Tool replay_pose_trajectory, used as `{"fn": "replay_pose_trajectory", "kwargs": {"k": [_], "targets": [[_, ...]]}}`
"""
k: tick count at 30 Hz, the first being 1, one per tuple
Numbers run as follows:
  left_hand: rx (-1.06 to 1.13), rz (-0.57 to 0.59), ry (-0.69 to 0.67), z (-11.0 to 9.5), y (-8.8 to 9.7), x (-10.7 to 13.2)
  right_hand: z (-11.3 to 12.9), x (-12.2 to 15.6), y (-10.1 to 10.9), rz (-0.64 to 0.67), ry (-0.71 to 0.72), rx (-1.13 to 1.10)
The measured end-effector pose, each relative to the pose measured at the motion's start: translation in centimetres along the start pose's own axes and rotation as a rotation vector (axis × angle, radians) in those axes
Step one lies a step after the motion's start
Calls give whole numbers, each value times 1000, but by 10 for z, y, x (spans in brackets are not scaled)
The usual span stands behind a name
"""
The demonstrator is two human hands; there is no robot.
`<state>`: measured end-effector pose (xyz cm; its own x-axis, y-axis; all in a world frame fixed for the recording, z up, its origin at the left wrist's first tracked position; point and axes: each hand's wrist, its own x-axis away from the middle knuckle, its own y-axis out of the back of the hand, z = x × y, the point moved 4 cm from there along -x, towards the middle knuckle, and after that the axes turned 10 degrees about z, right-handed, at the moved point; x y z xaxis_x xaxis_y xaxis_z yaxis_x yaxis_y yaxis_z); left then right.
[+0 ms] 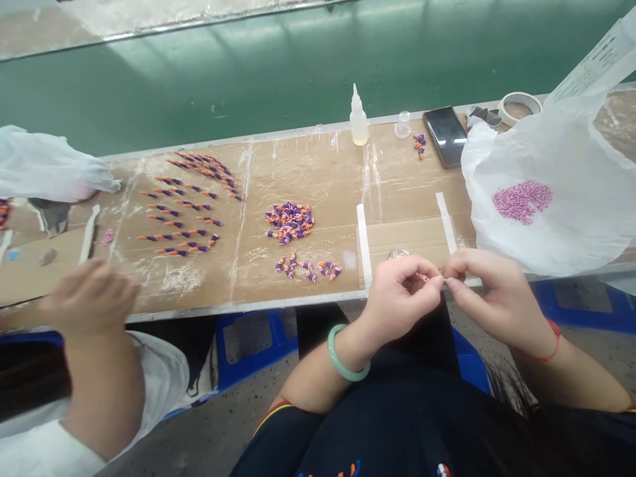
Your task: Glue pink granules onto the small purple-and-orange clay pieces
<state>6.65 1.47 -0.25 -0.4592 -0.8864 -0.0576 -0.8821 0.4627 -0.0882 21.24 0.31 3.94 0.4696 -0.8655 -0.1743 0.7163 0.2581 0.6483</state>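
At the table's front edge, my left hand (402,295) is closed in a pinch, a green bangle on its wrist. A tiny orange-and-purple clay-like piece (422,277) shows between its fingers, mostly hidden. My right hand (489,295), with a red cord at the wrist, pinches thumb and forefinger together right beside the left fingertips; what it grips is too small to make out. Behind my left hand, a small clear round object (398,253) lies on the cardboard. To the left are a loose group of purple-and-orange pieces (309,268) and a denser pile (289,222).
A white plastic bag (571,245) holds pink granules (523,201) at right. Along the back stand a dropper bottle (358,122), a clear cap (402,124), a phone (446,136) and a tape roll (519,106). Rows of pieces (189,205) and a co-worker's blurred hand (94,295) are at left.
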Motion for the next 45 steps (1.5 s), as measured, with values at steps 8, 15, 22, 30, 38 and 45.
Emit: {"fn": "replay_pose_trajectory", "kwargs": {"k": [8,15,22,30,38,45], "targets": [[-9,16,8,2,1,0,0,0,-3,-13,-17,14],[129,30,34,2,8,4,-9,-2,-8,26,-64,-187],[215,-69,88,12,31,20,-14,-19,-4,159,22,-30],[180,-154,215,31,52,38,-34,-53,-22,322,129,441],[212,-127,208,30,52,37,-34,-63,-30,434,54,573],[236,-119,190,33,51,37,-32,-67,-30,470,51,594]]}}
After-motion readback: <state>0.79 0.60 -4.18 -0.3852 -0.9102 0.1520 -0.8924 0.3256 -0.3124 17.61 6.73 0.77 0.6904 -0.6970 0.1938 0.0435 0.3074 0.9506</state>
